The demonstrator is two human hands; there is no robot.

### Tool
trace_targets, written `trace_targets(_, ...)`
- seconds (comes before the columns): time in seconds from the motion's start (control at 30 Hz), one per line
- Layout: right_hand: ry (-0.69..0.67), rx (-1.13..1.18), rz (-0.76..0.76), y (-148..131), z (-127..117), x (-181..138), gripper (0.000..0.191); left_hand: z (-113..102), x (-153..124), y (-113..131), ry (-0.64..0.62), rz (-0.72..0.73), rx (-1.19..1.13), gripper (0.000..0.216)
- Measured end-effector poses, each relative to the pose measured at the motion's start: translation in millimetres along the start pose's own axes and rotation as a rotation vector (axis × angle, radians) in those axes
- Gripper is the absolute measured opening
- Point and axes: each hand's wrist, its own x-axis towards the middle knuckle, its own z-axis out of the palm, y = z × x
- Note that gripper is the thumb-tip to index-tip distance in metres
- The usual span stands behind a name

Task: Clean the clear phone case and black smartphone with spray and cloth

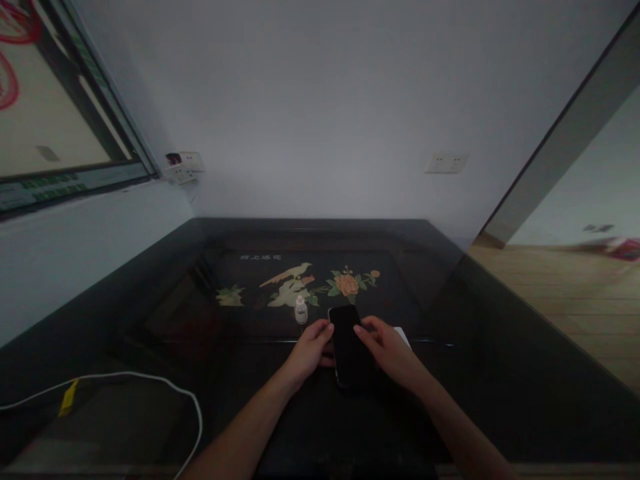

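Observation:
A black smartphone (349, 353) with a dark screen is held between both hands over the glossy black table (240, 413). My left hand (314, 345) grips its left edge, thumb on the front and fingers curled behind. On the opposite edge my right hand (386, 341) is closed in the same way, its thumb on the screen side. Just beyond my left hand a small clear bottle with a white cap (301, 311) stands upright. A white flat object (403, 337) shows partly behind my right hand; its kind cannot be made out.
A white cable (165, 380) with a yellow tag (69, 399) curves across the table's left front. Bird and flower pictures (346, 283) decorate the tabletop. Wall sockets (447, 163) sit above the far edge. A window (60, 113) is at left, wooden floor (540, 287) at right.

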Motion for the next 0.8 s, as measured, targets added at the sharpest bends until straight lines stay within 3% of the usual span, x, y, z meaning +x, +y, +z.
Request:
trace_targets(0.13, -0.042, 0.037, 0.035, -6.7, -5.5, 2.1, 0.03, -0.5, 0.7, -1.3, 0.031, 0.009, -0.046, 0.049)
trace_targets(0.5, -0.079, -0.061, 0.014, -2.8, -15.1, 21.1, 0.048, -0.6, 0.1, -2.7, 0.094, 0.036, -0.079, 0.048)
trace_targets(0.67, -0.019, 0.247, 0.001, 10.4, -5.5, 29.9, 0.046, -0.1, 0.3, -2.5, 0.093, 0.034, -0.058, 0.051)
trace_targets(0.8, -0.014, 0.493, 0.114, 23.5, 5.7, 33.9, 0.045, 3.6, -4.2, -0.4, 0.038, 0.042, 0.001, 0.053)
